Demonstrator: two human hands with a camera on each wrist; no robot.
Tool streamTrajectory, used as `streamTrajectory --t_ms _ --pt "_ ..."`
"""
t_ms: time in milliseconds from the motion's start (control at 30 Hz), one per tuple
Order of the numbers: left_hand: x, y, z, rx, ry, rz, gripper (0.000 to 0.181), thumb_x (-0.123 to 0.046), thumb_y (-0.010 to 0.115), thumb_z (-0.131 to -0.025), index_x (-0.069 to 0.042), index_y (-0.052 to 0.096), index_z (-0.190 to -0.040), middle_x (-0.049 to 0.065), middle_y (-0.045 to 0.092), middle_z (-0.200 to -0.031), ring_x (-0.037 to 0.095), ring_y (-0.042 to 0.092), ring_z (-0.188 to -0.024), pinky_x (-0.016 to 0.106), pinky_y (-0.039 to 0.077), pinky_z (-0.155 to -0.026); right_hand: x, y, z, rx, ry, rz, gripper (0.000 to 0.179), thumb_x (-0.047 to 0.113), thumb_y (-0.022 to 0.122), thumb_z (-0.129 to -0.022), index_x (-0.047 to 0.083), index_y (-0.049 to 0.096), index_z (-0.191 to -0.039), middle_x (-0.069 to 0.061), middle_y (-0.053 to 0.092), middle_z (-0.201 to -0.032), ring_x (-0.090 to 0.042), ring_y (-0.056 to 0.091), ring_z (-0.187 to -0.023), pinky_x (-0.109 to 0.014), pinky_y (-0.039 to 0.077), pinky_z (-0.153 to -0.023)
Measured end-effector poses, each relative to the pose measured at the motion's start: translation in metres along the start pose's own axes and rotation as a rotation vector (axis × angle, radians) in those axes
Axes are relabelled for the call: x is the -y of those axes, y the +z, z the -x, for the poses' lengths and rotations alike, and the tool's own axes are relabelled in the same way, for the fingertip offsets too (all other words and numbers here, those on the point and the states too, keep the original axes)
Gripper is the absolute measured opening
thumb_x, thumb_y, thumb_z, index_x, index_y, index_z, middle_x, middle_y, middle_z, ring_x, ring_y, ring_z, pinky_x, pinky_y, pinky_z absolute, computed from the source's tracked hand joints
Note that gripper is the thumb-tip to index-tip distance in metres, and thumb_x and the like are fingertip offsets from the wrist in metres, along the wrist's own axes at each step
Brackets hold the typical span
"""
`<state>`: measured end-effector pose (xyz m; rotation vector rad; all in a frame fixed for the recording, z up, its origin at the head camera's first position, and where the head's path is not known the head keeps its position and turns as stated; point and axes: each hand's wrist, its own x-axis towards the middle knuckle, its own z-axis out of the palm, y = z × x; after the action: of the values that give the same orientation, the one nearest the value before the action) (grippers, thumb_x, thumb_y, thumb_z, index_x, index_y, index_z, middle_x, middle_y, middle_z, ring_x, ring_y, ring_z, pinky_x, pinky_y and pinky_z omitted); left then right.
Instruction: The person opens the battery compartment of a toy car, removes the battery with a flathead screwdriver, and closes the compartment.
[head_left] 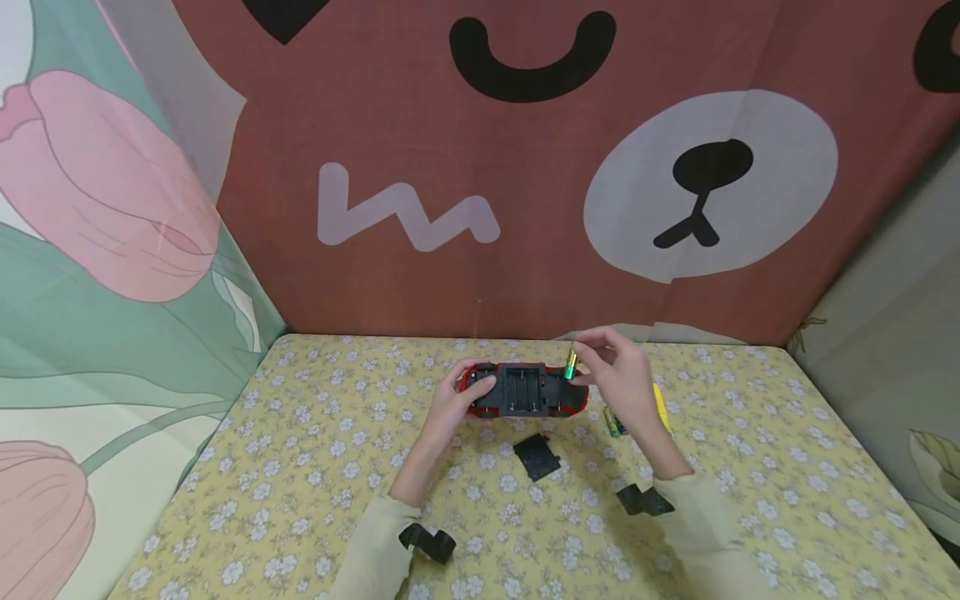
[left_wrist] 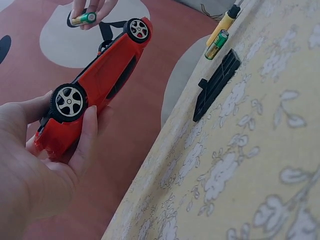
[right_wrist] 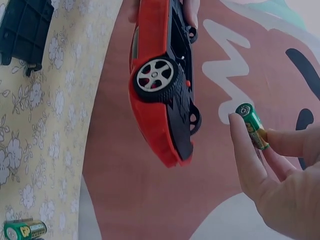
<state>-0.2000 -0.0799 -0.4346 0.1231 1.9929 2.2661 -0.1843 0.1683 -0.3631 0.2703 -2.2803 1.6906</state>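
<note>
A red toy car (head_left: pixel 577 406) is held upside down above the table, its black underside and battery compartment (head_left: pixel 524 390) facing up. My left hand (head_left: pixel 452 404) grips one end of the car, thumb over the underside. Near the car's other end, my right hand (head_left: pixel 621 375) pinches a green and gold battery (head_left: pixel 572 365) between thumb and fingers, apart from the car in the right wrist view. Below the car lies a black battery cover (head_left: pixel 536 457) on the cloth. Another green battery (left_wrist: pixel 216 44) lies on the table to the right.
Beside the loose battery lies a yellow-handled tool (left_wrist: pixel 223 26), partly behind my right hand in the head view. A yellow floral cloth (head_left: pixel 300 467) covers the table. Behind it hangs a printed brown curtain (head_left: pixel 420 292).
</note>
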Motion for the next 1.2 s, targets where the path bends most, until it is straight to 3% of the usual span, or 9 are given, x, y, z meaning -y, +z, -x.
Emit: streamTrajectory --t_ms 133,567,1033,1200 --pt "0.000 0.000 0.000 -0.001 0.003 0.000 0.039 -0.020 0.071 -0.100 -0.013 0.063 -0.138 0.018 0.067 -0.124 0.027 0.073 -0.089 0.063 0.061 -0.073 -0.002 -0.008 -0.001 -0.012 0.012 -0.020 0.018 0.007 0.064 -0.103 -0.006 0.067 -0.115 -0.025 0.066 -0.105 -0.006 0.066 -0.085 -0.039 0.065 -0.066" --pt "0.000 0.000 0.000 -0.011 0.006 -0.011 0.039 -0.020 0.072 -0.100 -0.013 0.063 -0.137 0.017 0.068 -0.124 0.027 0.074 -0.089 0.063 0.061 -0.073 -0.011 -0.028 0.001 -0.055 0.078 -0.022 0.026 0.013 0.066 -0.103 -0.007 0.068 -0.120 -0.023 0.067 -0.111 -0.006 0.065 -0.087 -0.034 0.065 -0.065" --pt "0.001 0.000 -0.001 -0.004 0.007 -0.013 0.041 -0.020 0.072 -0.099 -0.012 0.063 -0.138 0.019 0.067 -0.124 0.026 0.073 -0.087 0.062 0.062 -0.072 -0.026 -0.045 -0.001 -0.077 0.136 -0.002 0.028 0.015 0.067 -0.103 -0.009 0.068 -0.118 -0.007 0.071 -0.100 -0.007 0.066 -0.085 -0.033 0.065 -0.067" --pt "0.001 0.000 0.000 -0.003 0.012 -0.007 0.041 -0.020 0.072 -0.099 -0.012 0.062 -0.138 0.018 0.068 -0.121 0.025 0.073 -0.085 0.062 0.062 -0.071 -0.035 -0.052 -0.001 -0.080 0.154 0.014 0.030 0.015 0.067 -0.103 -0.010 0.067 -0.120 -0.006 0.071 -0.100 -0.005 0.067 -0.085 -0.032 0.065 -0.070"
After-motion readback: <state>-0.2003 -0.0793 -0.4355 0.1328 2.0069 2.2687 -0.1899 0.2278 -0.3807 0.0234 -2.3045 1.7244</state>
